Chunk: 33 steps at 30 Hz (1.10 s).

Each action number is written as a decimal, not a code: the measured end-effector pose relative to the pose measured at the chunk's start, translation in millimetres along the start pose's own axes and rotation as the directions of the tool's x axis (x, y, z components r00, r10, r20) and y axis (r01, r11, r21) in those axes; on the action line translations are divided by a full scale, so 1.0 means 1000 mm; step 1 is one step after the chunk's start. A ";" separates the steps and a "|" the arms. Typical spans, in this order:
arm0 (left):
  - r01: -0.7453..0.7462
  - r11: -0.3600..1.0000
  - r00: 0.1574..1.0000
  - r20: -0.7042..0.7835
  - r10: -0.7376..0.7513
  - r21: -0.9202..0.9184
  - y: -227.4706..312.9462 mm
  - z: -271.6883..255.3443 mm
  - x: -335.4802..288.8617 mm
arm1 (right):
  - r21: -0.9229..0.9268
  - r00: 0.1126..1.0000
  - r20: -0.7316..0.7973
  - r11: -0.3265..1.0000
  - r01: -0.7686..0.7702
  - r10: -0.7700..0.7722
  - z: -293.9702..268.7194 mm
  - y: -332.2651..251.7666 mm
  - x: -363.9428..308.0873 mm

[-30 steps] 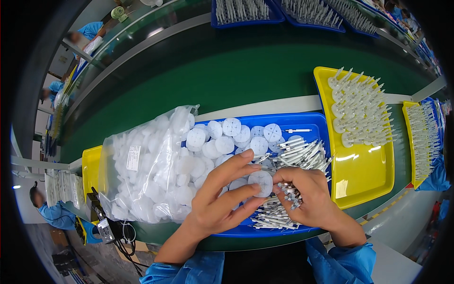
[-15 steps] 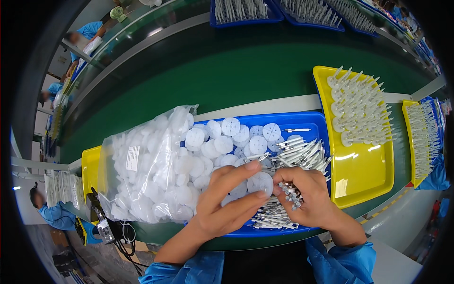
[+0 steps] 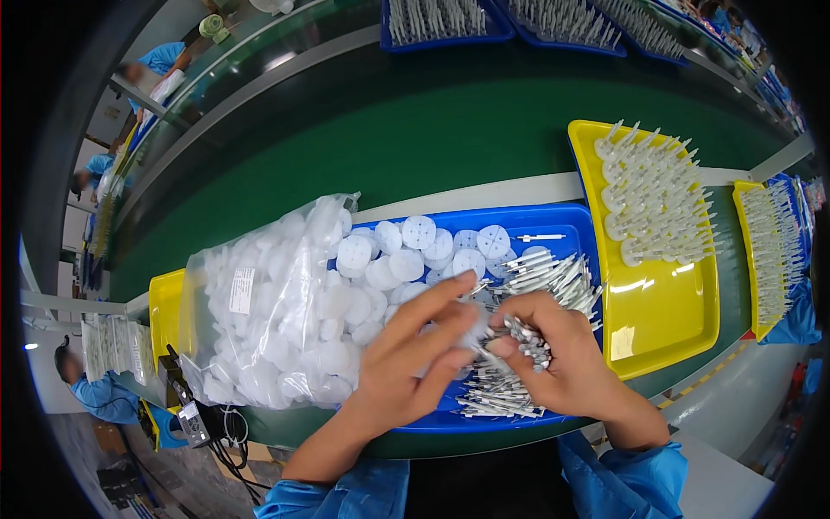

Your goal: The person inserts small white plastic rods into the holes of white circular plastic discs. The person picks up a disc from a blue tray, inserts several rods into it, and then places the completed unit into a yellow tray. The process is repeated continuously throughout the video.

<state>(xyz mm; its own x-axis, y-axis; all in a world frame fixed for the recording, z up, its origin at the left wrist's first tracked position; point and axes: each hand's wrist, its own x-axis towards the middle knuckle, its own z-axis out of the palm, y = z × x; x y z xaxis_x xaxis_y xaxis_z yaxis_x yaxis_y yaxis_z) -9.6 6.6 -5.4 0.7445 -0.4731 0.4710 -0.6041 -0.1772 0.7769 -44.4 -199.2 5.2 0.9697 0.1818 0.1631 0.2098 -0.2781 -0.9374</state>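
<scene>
Over the blue tray [image 3: 579, 227]: left hand [image 3: 406, 363], fingers spread loosely, fingertips touching a white disc [image 3: 471, 324]; right hand [image 3: 558, 359] curled around a bundle of grey pins [image 3: 527, 339]. Left of the tray, a clear bag of discs [image 3: 268, 311]; right of it, a yellow tray [image 3: 666, 320] bearing assembled pieces [image 3: 653, 199].

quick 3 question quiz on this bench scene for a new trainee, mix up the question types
1. True or false: the white discs lie in the yellow tray.
2. What stands left of the blue tray? A) clear bag of discs B) cardboard box C) metal bin
3. Fill in: the right hand grips a bunch of small grey ____.

Key: 1 false, they lie in the blue tray. 2 A, the clear bag of discs. 3 pins; the left hand meets it over that tray.
</scene>
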 end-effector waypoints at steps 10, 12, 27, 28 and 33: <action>0.500 0.324 0.783 0.258 -0.567 -0.803 -0.008 -0.007 -0.003 | 0.037 0.993 -0.054 0.994 -0.107 0.109 -0.006 -0.011 0.001; 0.515 0.345 0.775 0.255 -0.578 -0.785 -0.003 0.002 -0.003 | -0.023 0.997 -0.079 1.000 -0.009 0.007 -0.003 -0.008 -0.006; 0.037 0.760 0.888 0.327 -0.322 0.649 0.022 -0.011 0.001 | -0.104 0.696 -0.667 0.891 -0.441 0.267 -0.096 0.044 -0.053; 0.020 0.760 0.890 0.335 -0.310 0.650 0.020 -0.011 -0.002 | -0.128 0.668 -0.697 0.872 -0.472 0.260 -0.105 0.049 -0.060; -0.037 0.786 0.891 0.376 -0.253 0.617 0.016 -0.022 -0.004 | -0.185 0.470 -0.864 0.757 -0.627 0.178 -0.162 0.074 -0.099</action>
<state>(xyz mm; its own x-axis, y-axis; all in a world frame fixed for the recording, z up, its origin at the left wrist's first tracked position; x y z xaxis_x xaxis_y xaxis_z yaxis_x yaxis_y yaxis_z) -16.5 24.7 14.3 0.7097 -0.7014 0.0657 -0.6776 -0.6542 0.3360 -104.3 -390.0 -30.4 0.6014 -0.7794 0.1759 -0.4257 -0.4989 -0.7549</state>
